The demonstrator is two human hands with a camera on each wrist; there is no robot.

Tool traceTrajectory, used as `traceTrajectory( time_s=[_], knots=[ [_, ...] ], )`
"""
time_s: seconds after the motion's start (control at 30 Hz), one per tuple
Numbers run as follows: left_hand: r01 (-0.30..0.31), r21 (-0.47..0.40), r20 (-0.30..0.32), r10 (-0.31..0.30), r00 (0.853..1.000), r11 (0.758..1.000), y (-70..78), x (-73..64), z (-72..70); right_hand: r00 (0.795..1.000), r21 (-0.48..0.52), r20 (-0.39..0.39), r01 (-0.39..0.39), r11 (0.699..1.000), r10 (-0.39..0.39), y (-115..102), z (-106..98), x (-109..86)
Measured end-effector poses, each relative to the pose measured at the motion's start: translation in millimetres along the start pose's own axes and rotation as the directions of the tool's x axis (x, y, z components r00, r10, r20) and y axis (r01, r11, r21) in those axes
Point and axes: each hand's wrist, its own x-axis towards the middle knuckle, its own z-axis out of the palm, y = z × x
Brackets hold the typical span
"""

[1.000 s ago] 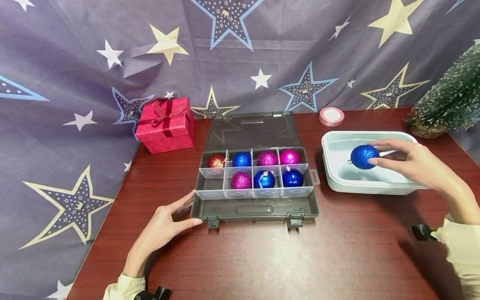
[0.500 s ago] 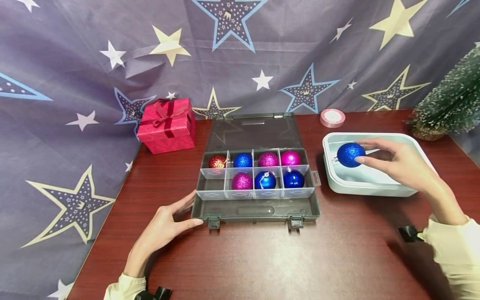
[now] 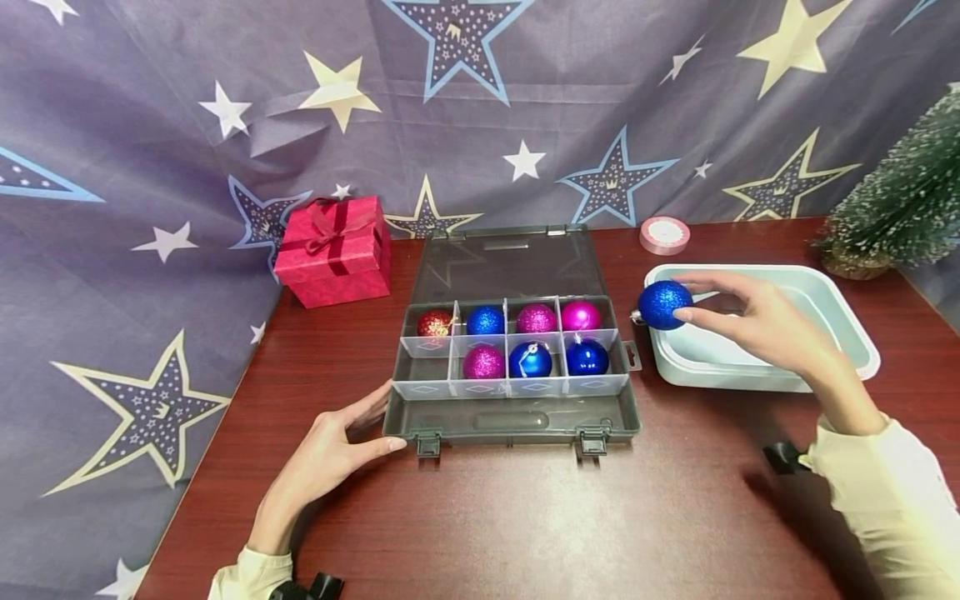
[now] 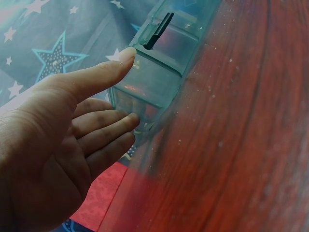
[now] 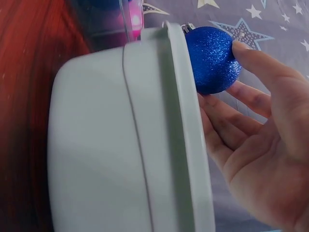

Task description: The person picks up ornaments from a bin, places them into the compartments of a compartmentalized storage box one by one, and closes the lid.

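Note:
My right hand (image 3: 757,321) pinches a glittery blue Christmas bauble (image 3: 664,305) between thumb and fingers, over the left rim of the pale plastic tub (image 3: 765,379). In the right wrist view the bauble (image 5: 212,60) shows just beyond the tub's rim, its silver cap pointing away from the palm. My left hand (image 3: 330,454) rests at the left front corner of a grey see-through divided box (image 3: 510,419), fingers along its side and thumb at the front. Red, blue and pink baubles sit singly in its compartments; the front-left compartment (image 3: 422,367) holds none. The box's lid (image 3: 510,267) lies back.
A red gift box (image 3: 333,250) stands at the back left. Behind the tub lies a pink ribbon roll (image 3: 664,235), and a small frosted tree (image 3: 892,192) stands at the back right. A starry cloth (image 3: 480,133) hangs behind the table.
My right hand has carried the blue bauble leftward, from over the middle of the tub to its left rim. The left hand has stayed at the box corner.

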Motion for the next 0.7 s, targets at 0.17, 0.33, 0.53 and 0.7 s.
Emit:
traceTrajectory(
  time_s=[0.17,0.33,0.53,0.7],
  knots=[
    [0.003,0.004,0.0,-0.003,1.0,1.0,-0.6,0.2,-0.1,0.999,0.037,0.026,0.043,0.998,-0.044,-7,9,8.0],
    [0.003,-0.002,0.0,-0.003,1.0,1.0,-1.0,0.0,-0.3,0.996,0.053,0.036,0.083,0.995,-0.084,-14,19,17.2],
    [0.009,-0.012,0.001,-0.009,1.0,1.0,-0.7,0.1,-0.4,0.991,0.054,0.062,0.118,0.992,-0.121,-20,34,28.4],
    [0.011,-0.009,0.001,-0.011,1.0,1.0,-1.1,0.0,-0.2,0.987,0.101,0.097,0.121,0.988,-0.131,-27,47,37.1]
  ],
)
